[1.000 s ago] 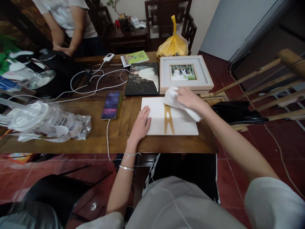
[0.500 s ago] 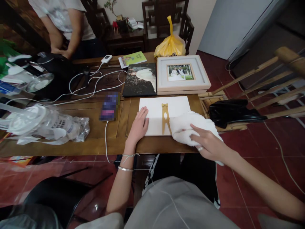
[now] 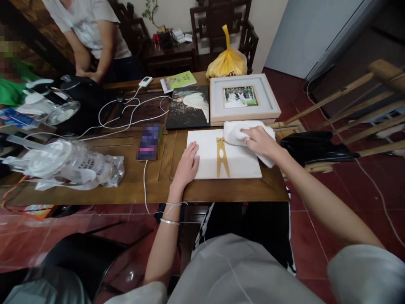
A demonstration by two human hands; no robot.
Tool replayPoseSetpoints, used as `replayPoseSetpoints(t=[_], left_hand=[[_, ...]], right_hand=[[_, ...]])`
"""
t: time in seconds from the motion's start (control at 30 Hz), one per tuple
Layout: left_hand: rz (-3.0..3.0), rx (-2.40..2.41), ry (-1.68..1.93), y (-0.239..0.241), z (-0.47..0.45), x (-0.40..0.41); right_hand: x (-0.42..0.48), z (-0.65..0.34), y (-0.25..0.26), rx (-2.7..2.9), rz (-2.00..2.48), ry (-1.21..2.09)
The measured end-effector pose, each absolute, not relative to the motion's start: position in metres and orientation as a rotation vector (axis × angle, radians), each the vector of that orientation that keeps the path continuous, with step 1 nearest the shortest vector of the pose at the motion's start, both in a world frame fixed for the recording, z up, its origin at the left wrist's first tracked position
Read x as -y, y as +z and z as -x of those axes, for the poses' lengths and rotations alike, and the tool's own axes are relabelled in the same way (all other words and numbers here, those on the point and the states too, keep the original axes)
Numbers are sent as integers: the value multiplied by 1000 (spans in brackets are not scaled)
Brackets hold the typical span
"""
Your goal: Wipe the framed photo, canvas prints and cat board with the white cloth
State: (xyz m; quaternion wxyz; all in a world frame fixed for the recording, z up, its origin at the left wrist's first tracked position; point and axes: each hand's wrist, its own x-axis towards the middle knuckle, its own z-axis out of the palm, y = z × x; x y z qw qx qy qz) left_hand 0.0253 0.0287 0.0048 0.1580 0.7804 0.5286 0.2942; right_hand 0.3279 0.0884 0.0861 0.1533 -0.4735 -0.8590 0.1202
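A white board [image 3: 237, 162] with a gold stand piece [image 3: 222, 157] lies flat at the near edge of the wooden table [image 3: 126, 185]. My left hand [image 3: 187, 164] rests flat on its left edge, fingers stretched out. My right hand [image 3: 261, 141] presses a white cloth [image 3: 236, 131] onto the board's far right corner. Just beyond the cloth stands a white picture frame [image 3: 243, 99] with a photo, and a dark photo print [image 3: 189, 107] lies to its left.
A phone [image 3: 148, 141] on a white cable lies left of the board. Bagged fan parts [image 3: 63, 164], more cables [image 3: 126, 114] and a yellow bag [image 3: 227, 61] crowd the table. Another person [image 3: 91, 33] stands at the far left. A black bag [image 3: 313, 147] lies on wooden poles at right.
My right hand carried the cloth from the board's near right corner back up to its far right corner. My left hand stayed on the board's left edge.
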Motion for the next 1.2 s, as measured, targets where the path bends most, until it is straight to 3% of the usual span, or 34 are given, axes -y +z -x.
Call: replayPoseSetpoints(t=[0.3, 0.53, 0.77, 1.2], left_hand=[[-2224, -1545, 803, 8, -28, -28], [-2243, -1534, 766, 10, -27, -28], [-2277, -1553, 718, 7, -26, -29], [-2281, -1551, 708, 7, -27, -29]], right_hand=[[56, -346, 85, 2609, 1027, 336], [-20, -330, 92, 2403, 1280, 506], [-90, -267, 88, 2275, 1387, 427], [55, -275, 74, 2783, 948, 440]])
